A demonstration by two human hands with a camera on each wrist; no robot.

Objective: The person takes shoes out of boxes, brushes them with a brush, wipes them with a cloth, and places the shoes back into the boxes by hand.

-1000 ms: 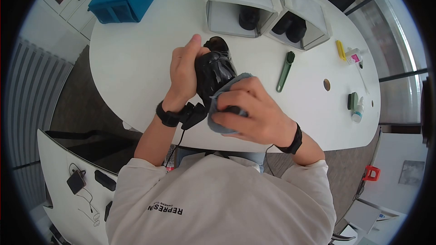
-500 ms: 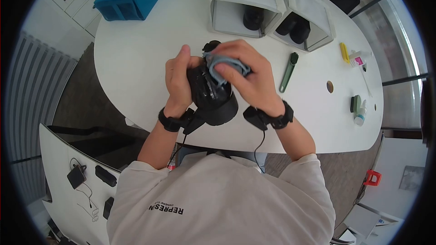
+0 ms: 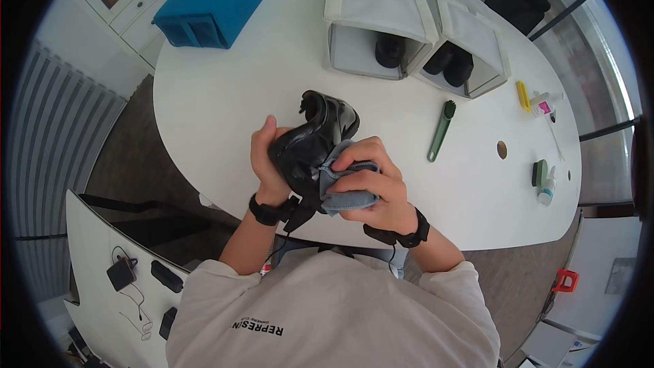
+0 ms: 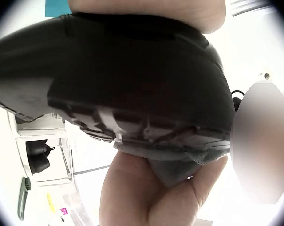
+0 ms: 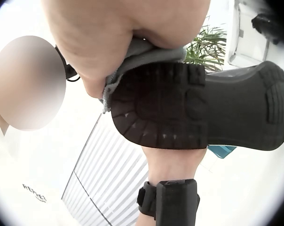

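Note:
A glossy black leather shoe (image 3: 303, 150) is held up over the near edge of the white table. The left hand (image 3: 267, 160) grips its left side, thumb pointing up, with the other fingers largely hidden behind the shoe. On the opposite side, the right hand (image 3: 383, 194) holds a folded grey-blue cloth (image 3: 338, 199) against the shoe's lower end. In the right wrist view the treaded sole (image 5: 156, 106) faces the camera, and the cloth (image 5: 151, 59) lies along its rounded end. The left wrist view has the shoe (image 4: 132, 70) filling the upper part.
Two white open-front boxes (image 3: 381, 10) at the back contain black shoes (image 3: 390, 51). A green-handled brush (image 3: 441, 131) lies right of the hands. Farther right are a yellow item (image 3: 522, 95), bottles (image 3: 546, 191) and a green-and-black block (image 3: 539, 173). A blue case (image 3: 214, 3) sits back left.
The right hand took the cloth from the shoe's near end up to its far, upper part, then back down to the near end. The shoe has tilted and turned in the left hand.

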